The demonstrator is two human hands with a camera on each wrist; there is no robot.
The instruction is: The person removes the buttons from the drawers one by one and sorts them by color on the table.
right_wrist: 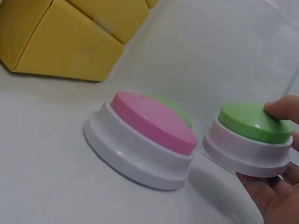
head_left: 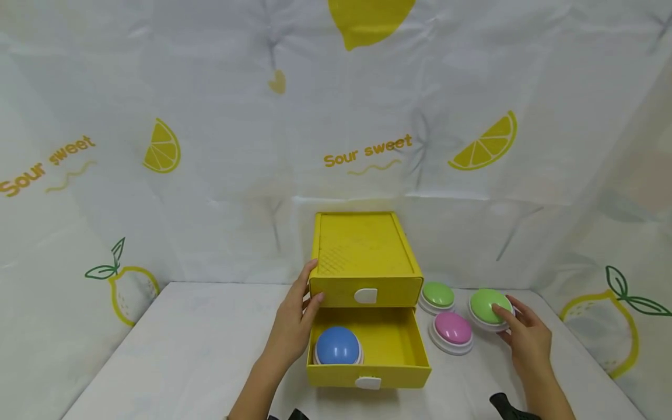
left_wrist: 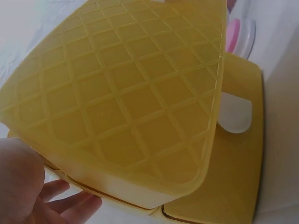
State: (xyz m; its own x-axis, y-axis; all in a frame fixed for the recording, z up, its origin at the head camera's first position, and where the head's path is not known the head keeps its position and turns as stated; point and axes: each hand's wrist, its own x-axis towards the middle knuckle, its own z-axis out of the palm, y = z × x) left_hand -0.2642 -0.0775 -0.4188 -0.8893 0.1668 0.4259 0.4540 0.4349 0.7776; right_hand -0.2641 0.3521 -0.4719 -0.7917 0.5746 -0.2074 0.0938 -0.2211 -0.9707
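Note:
A yellow two-drawer box [head_left: 366, 245] stands against the backdrop, its lower drawer [head_left: 399, 344] pulled out. Inside that drawer, at the left, lies a blue push button [head_left: 338, 345]. My left hand [head_left: 291, 324] grips the box's left side, thumb at the front edge and fingers along the side wall. On the right, my right hand [head_left: 527, 338] holds a green push button [right_wrist: 254, 123] with a white base, thumb on its dome and fingers beneath. This button is tilted and lifted off the table. A pink push button [right_wrist: 152, 123] and another green push button [head_left: 438, 294] sit between it and the box.
White tablecloth [head_left: 199, 350] covers the table. Behind it hangs a white backdrop [head_left: 231, 146] printed with lemons. The upper drawer, with its white pull tab [head_left: 366, 296], is closed. A black object [head_left: 506, 405] shows at the bottom edge by the right forearm.

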